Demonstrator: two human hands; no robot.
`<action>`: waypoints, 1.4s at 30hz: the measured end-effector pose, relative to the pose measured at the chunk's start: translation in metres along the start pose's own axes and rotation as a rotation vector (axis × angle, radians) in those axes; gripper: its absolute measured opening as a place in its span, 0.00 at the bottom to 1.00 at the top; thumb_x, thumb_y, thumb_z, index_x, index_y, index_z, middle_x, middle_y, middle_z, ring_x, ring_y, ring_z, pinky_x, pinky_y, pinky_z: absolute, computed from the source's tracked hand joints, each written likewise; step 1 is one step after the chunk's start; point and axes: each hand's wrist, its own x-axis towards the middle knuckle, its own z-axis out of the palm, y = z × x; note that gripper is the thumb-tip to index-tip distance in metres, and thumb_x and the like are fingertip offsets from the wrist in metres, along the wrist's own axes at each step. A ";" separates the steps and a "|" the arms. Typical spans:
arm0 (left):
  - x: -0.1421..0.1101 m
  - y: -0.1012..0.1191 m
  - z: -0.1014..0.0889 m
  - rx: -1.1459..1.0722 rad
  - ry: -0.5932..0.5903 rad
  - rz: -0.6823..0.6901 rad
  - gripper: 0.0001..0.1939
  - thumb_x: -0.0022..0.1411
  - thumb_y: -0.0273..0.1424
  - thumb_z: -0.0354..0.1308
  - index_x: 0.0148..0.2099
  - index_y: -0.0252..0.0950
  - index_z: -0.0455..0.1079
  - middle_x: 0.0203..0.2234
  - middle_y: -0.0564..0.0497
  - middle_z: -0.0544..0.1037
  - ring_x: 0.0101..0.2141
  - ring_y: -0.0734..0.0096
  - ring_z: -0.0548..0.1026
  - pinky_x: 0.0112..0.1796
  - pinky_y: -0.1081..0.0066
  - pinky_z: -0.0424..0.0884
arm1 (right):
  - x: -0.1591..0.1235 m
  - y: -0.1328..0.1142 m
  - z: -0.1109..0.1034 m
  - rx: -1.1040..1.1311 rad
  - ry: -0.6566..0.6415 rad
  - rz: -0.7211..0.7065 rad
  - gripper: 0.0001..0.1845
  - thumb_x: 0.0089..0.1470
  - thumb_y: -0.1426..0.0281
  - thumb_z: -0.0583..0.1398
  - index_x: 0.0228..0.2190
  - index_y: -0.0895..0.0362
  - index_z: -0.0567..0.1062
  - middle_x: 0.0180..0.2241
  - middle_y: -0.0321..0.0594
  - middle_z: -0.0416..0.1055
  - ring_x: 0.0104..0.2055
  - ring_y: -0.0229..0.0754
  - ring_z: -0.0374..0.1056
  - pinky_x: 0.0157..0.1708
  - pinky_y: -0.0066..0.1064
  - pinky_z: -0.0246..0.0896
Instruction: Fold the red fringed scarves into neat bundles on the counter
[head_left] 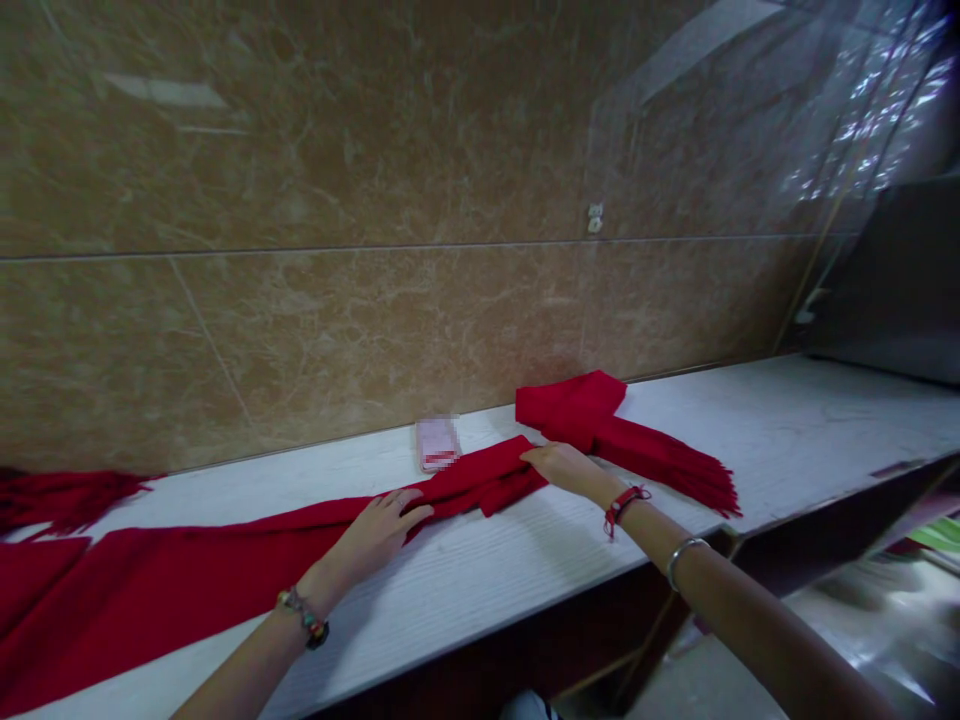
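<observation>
Head view: we see a long red cloth (pixel 195 570) on a white surface (pixel 480 590), running from the picture's left border past the middle, wide at left and narrowed into folds at right. Our left hand (pixel 385 525) lies palm down over the narrowed part, fingers loosely bent; whether it grips, we cannot tell. Our right hand (pixel 568 468) pinches the folded end, just beside a fringed red scarf (pixel 656 458) that reaches the back edge. To keep the folds even, we do best to press lightly with the left, pull gently with the right, and smooth creases toward the front edge. The cloth's left end is cut off, our palms are hidden, and a pink item (pixel 435 440) near the back edge (perhaps a phone) is partly pixelated.
</observation>
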 end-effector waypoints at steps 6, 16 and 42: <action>0.021 0.027 0.001 -0.011 0.064 -0.025 0.14 0.56 0.35 0.52 0.44 0.35 0.66 0.51 0.43 0.63 0.52 0.58 0.59 0.49 0.58 0.59 | 0.011 -0.012 -0.003 -0.086 0.000 -0.064 0.09 0.53 0.76 0.52 0.35 0.61 0.70 0.32 0.44 0.72 0.34 0.41 0.68 0.35 0.31 0.60; 0.077 0.063 0.021 0.039 0.100 -0.245 0.23 0.56 0.18 0.44 0.55 0.32 0.53 0.49 0.38 0.64 0.48 0.58 0.65 0.44 0.59 0.64 | 0.015 -0.010 -0.007 -0.020 0.041 0.009 0.10 0.53 0.78 0.51 0.35 0.63 0.72 0.31 0.47 0.73 0.34 0.39 0.69 0.35 0.28 0.61; 0.049 0.034 0.014 0.021 -0.044 -0.067 0.19 0.57 0.16 0.42 0.48 0.37 0.61 0.41 0.45 0.68 0.43 0.67 0.66 0.40 0.68 0.67 | -0.028 -0.014 0.027 -0.123 0.242 -0.050 0.20 0.48 0.85 0.51 0.45 0.65 0.68 0.46 0.51 0.68 0.49 0.43 0.63 0.47 0.35 0.61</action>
